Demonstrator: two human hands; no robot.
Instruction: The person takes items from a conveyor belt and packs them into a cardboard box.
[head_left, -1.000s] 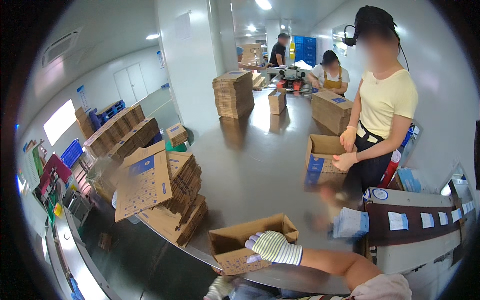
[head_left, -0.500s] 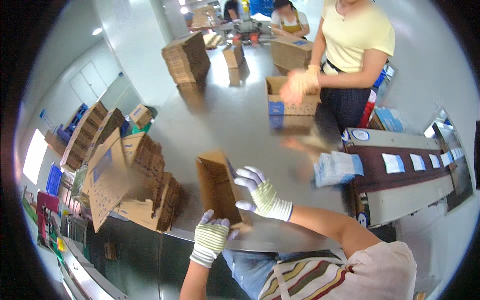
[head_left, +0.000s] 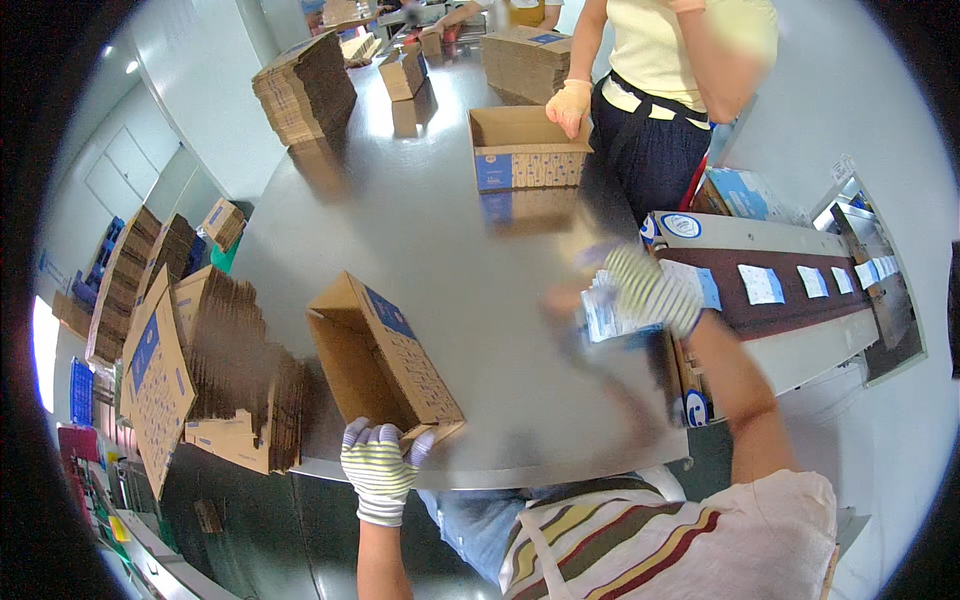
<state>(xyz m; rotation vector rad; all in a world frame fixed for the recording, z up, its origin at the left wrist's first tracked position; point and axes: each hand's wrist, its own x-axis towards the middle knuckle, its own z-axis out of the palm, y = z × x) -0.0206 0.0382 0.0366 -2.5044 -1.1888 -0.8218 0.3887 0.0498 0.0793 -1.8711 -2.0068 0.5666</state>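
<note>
A brown cardboard box (head_left: pixel 408 345) with a blue patch and small printed pattern stands tilted on the metal table, its open side toward me. My left hand (head_left: pixel 378 462), in a striped white glove, is closed over the box's near edge, with fingertips inside the rim. At the conveyor's near end, my gloved right hand (head_left: pixel 652 288) reaches over a bunch of white and blue packets (head_left: pixel 608 312). Motion smears its fingers, so whether it grips the packets is unclear.
The metal table (head_left: pixel 520 400) carries a second open box (head_left: pixel 532 170), touched by a co-worker's gloved hand (head_left: pixel 568 105). Flattened cartons (head_left: pixel 235 340) pile up at left, with another stack (head_left: pixel 305 90) farther back. More packets lie along the conveyor belt (head_left: pixel 745 312) at right.
My right hand has left the box and swung right to the packets. My left hand still holds the box's near edge. The co-worker's hands have moved apart.
</note>
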